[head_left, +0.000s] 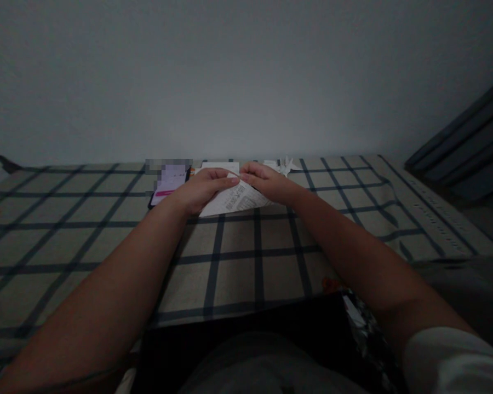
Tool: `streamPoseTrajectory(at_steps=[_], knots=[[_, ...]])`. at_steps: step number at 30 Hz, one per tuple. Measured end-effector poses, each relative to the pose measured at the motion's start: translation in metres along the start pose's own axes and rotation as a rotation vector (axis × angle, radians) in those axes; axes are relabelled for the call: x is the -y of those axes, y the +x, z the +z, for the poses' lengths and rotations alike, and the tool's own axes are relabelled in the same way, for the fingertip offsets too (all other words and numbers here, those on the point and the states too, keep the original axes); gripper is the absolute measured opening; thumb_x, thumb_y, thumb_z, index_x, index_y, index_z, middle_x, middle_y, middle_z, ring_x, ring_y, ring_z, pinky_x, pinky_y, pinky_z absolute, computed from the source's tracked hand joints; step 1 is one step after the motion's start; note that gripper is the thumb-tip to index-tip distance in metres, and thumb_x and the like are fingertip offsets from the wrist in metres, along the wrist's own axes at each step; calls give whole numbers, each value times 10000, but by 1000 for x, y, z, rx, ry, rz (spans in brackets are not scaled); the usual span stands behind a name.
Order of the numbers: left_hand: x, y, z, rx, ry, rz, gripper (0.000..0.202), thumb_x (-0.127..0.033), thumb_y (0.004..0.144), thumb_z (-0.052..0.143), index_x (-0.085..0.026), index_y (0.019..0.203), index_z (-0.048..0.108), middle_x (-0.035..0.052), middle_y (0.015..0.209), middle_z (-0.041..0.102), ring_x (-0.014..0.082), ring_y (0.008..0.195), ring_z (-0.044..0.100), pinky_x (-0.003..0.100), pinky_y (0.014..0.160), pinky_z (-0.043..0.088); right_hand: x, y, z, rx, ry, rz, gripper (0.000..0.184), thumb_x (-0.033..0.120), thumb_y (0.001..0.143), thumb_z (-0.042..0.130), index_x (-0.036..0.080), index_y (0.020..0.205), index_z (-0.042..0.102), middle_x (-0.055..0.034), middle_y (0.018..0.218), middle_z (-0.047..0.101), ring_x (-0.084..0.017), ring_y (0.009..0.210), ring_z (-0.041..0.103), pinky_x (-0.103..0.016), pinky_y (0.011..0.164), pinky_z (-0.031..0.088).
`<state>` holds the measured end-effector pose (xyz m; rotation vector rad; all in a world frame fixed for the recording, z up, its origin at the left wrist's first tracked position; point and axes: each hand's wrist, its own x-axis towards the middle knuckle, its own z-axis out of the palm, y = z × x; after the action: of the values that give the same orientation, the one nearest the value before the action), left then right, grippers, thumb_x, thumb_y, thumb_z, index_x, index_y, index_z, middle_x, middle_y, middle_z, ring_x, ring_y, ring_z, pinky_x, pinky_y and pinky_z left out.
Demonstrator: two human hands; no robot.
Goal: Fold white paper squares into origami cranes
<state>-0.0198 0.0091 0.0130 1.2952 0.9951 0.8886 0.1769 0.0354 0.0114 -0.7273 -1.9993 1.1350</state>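
Observation:
A sheet of printed paper [238,200] is held between my two hands above the checked tablecloth, its lower edge slanting and some dark print showing on the right part. My left hand [207,186] grips its left side, thumb laid along the top and fingers curled around the edge. My right hand [267,179] pinches the paper near its upper middle, fingers bent. The fingertips of both hands almost meet there. Whether the paper is folded at that spot is hidden by the fingers.
Left of my hands lies a phone [170,183] with a lit screen. A white sheet [219,165] rests behind them, and white folded paper pieces [286,165] sit behind my right hand. The checked cloth [238,262] covers the table up to the grey wall [246,82].

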Motion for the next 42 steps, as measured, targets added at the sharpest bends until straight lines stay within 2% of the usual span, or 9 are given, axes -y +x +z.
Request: streamPoseTrajectory(at_steps=[6, 10, 14, 19, 22, 26, 29, 35, 42], knots=[[1, 1, -3, -22, 59, 33, 304, -395, 662, 825, -170, 838, 720, 46, 786, 735, 165, 655, 661, 274, 626, 519, -6, 0, -8, 73, 218, 109, 239, 402, 917, 622, 164, 910, 599, 31, 735, 503, -88, 611, 428, -199, 531, 331], [-1, 2, -4, -61, 190, 91, 276, -405, 670, 823, -168, 774, 729, 29, 730, 707, 122, 598, 588, 219, 537, 430, -7, 0, -11, 105, 215, 119, 217, 362, 861, 691, 159, 890, 619, 31, 716, 537, -84, 607, 453, -200, 534, 359], [-2, 3, -4, -96, 291, 98, 260, -409, 687, 805, -168, 709, 711, 6, 644, 655, 96, 530, 504, 206, 469, 332, -4, -1, -11, 128, 179, 130, 181, 324, 876, 671, 151, 896, 622, 32, 691, 541, -82, 594, 446, -201, 533, 352], [0, 3, -5, -31, 255, 128, 248, -390, 682, 812, -166, 768, 747, 31, 748, 717, 125, 632, 601, 220, 566, 429, -2, -2, -9, 151, 157, 126, 162, 308, 924, 608, 150, 888, 601, 46, 661, 473, -85, 574, 394, -209, 519, 303], [-1, 2, -3, -20, 219, 106, 248, -379, 669, 828, -164, 758, 742, 40, 767, 731, 136, 661, 631, 230, 609, 469, -2, -2, -7, 136, 181, 95, 158, 310, 914, 616, 154, 904, 589, 37, 716, 479, -92, 612, 402, -211, 542, 308], [-2, -1, 1, 21, 56, 49, 265, -372, 647, 829, -175, 795, 732, 27, 755, 730, 152, 650, 655, 264, 642, 517, 0, -3, -3, 81, 216, 48, 172, 329, 903, 629, 174, 898, 554, 34, 775, 476, -98, 671, 417, -203, 588, 338], [0, 0, 0, 20, -27, 21, 298, -367, 631, 841, -170, 821, 723, 28, 753, 729, 162, 641, 666, 285, 646, 534, 0, -3, -2, 78, 237, 67, 192, 358, 920, 613, 180, 906, 544, 40, 761, 455, -97, 659, 408, -201, 582, 335], [4, 5, -6, -44, 90, 72, 270, -380, 659, 846, -172, 780, 724, 35, 769, 734, 144, 663, 654, 243, 626, 503, -8, 0, -7, 114, 296, 120, 221, 377, 883, 656, 172, 937, 595, 43, 730, 483, -86, 599, 401, -199, 528, 315], [2, 5, -5, -61, 195, 76, 252, -400, 663, 823, -184, 742, 722, 48, 752, 723, 156, 653, 631, 251, 605, 476, -7, -1, -12, 151, 218, 122, 194, 339, 851, 685, 158, 886, 624, 45, 660, 516, -78, 552, 405, -202, 499, 302]])
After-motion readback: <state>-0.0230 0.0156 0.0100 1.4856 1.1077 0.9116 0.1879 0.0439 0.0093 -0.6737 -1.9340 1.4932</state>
